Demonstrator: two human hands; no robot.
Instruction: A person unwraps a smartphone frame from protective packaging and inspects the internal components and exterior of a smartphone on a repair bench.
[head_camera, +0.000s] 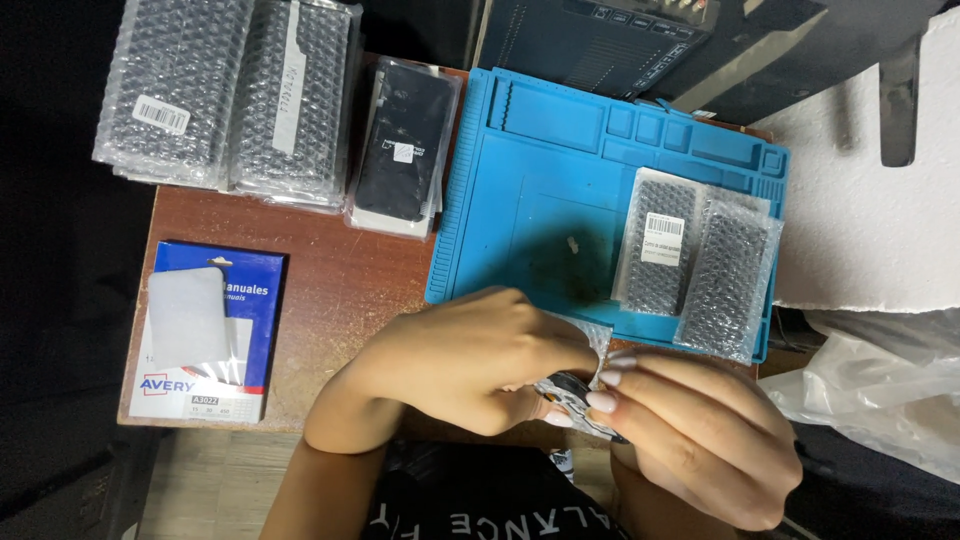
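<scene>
both hands meet at the near table edge: left hand (470, 360) and right hand (690, 430) pinch a small dark part in clear bubble wrap (578, 385), wrap partly open. two wrapped pieces (695, 260) lie unopened on the blue silicone work mat (530, 200).
</scene>
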